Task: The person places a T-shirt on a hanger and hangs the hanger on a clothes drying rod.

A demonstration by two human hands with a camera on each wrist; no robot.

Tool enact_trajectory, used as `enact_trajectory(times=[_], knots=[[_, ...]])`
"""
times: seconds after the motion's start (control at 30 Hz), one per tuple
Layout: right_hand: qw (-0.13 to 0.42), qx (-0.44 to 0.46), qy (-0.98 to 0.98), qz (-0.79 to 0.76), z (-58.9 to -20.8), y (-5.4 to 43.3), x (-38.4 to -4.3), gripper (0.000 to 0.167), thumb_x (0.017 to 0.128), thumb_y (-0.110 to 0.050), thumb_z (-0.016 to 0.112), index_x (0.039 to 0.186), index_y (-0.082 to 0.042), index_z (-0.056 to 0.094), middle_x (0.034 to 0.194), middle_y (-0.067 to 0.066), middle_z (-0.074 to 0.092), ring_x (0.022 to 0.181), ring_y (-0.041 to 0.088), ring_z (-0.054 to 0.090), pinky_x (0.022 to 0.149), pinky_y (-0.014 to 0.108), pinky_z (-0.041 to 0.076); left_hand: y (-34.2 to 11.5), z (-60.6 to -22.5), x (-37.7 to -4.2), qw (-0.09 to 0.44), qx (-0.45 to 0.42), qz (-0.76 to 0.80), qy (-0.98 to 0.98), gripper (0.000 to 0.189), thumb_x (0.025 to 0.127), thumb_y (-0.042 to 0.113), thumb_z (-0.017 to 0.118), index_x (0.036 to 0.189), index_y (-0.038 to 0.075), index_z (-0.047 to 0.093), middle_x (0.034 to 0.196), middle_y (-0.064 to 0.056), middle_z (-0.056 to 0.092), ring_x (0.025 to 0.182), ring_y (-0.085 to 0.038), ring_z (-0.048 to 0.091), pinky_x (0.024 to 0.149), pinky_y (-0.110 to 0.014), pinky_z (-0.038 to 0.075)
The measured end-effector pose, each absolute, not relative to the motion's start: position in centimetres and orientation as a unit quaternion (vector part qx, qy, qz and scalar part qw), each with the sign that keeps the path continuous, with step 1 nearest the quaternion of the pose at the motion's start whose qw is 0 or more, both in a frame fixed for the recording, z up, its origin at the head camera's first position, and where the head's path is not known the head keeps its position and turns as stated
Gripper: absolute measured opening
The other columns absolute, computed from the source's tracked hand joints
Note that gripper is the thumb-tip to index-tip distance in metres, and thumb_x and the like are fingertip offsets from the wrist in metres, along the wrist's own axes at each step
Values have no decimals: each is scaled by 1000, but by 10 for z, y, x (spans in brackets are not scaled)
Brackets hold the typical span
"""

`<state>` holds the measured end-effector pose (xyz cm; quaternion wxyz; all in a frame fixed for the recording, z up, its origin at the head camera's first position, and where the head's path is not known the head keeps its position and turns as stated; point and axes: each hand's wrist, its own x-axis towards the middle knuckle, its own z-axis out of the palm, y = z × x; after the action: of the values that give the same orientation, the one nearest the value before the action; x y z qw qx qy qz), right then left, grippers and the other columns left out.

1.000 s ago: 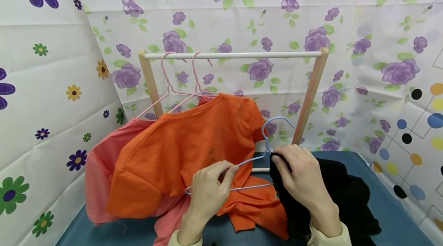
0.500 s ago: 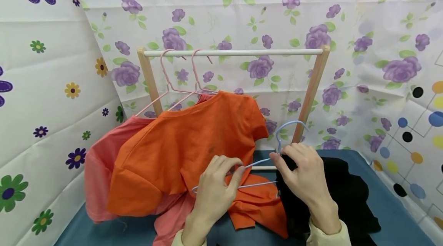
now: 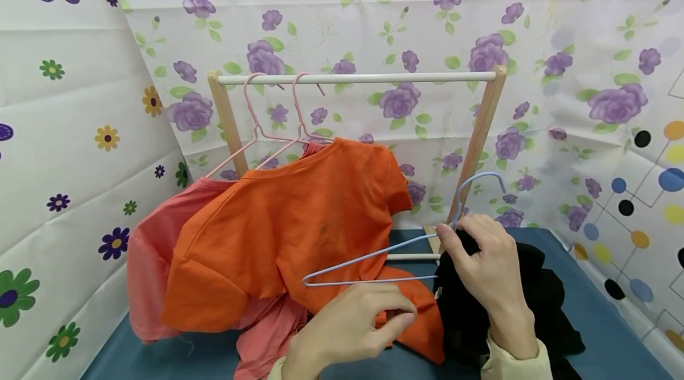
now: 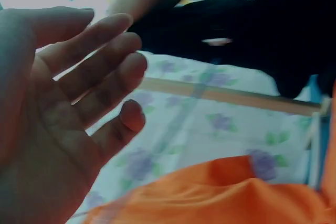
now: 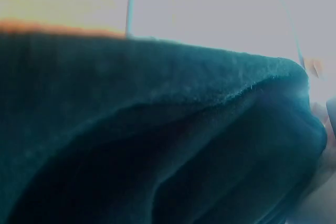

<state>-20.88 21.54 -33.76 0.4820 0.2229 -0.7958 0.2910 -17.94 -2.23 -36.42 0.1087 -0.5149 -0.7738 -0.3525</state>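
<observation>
A light blue hanger [image 3: 369,256] is held up by my right hand [image 3: 488,264], which pinches it below the hook together with the edge of a black garment [image 3: 534,303]. The hanger's right end is inside the black cloth; its left end sticks out bare. Below that bare end, my left hand [image 3: 358,323] is off the hanger, fingers loosely bent and holding nothing. In the left wrist view the left palm [image 4: 52,108] faces the camera, with the black garment [image 4: 236,30] beyond. Dark cloth [image 5: 157,87] fills most of the right wrist view.
A rack with a white rail [image 3: 374,78] and wooden posts [image 3: 478,136] stands behind. On its left hang an orange shirt [image 3: 299,214] and a pink garment [image 3: 155,261] on pink hangers [image 3: 296,108]. Blue cloth [image 3: 593,285] covers the table. Patterned sheets [image 3: 395,24] enclose it.
My left hand has let go of the hanger's bare arm and dropped lower. The right hand has moved to the right with the hanger and the black garment's edge.
</observation>
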Motion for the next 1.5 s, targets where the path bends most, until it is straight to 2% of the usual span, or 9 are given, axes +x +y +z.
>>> enact_trajectory(times=[0.1,0.2,0.33,0.43,0.6,0.87,1.03,1.23,1.5], knots=[[468,215,-807,288,-337,218,-207,24,88,-19,72,70,-18,56,67,-5,47,65,12,46,64,27,32,-12,-378,-190,49,-512,-344,-786,20,104,28,50,108,24,69,100,20,61,81,13,49,75,-9,43],[459,210,-814,287,-336,219,-206,24,88,-18,72,71,-18,56,68,-4,47,66,13,46,64,27,31,-2,-392,-200,-3,-509,-344,-789,22,104,26,50,117,21,68,94,18,60,74,10,49,70,-10,43],[460,211,-813,289,-335,220,-205,24,88,-17,73,71,-17,56,69,-5,48,66,13,46,63,27,31,12,-408,-207,-62,-507,-328,-795,26,103,24,52,125,19,64,77,15,53,63,7,46,64,-10,43],[465,214,-808,291,-335,220,-205,26,88,-18,73,70,-17,55,68,-5,47,65,12,44,63,26,31,22,-419,-211,-100,-506,-311,-798,27,103,24,53,127,18,63,77,15,54,62,7,47,63,-11,43],[465,215,-808,293,-335,221,-204,27,89,-17,72,69,-17,54,67,-6,45,64,10,43,62,25,30,34,-437,-211,-148,-495,-289,-806,28,102,25,55,129,19,62,95,19,60,78,10,53,71,-11,44],[464,222,-805,295,-334,222,-203,24,88,-17,73,71,-17,56,68,-6,46,64,9,42,61,24,31,48,-449,-204,-163,-485,-224,-829,23,101,33,56,119,24,66,89,22,59,76,11,53,68,-11,43],[465,227,-803,297,-333,224,-203,23,88,-17,73,71,-17,57,68,-6,49,64,8,43,61,24,32,53,-451,-201,-186,-466,-212,-839,27,100,37,56,123,25,66,94,23,60,78,10,54,69,-13,44],[467,213,-803,303,-333,230,-201,23,88,-16,73,71,-17,58,69,-5,51,65,8,44,62,24,33,45,-450,-207,-155,-502,-225,-820,19,101,33,55,110,22,69,81,20,57,69,10,51,63,-10,42],[475,198,-798,313,-331,240,-200,26,90,-17,71,70,-15,55,68,-4,48,63,6,41,61,24,31,22,-438,-223,-131,-508,-278,-805,20,103,24,53,93,13,67,68,13,46,59,5,42,57,-12,39]])
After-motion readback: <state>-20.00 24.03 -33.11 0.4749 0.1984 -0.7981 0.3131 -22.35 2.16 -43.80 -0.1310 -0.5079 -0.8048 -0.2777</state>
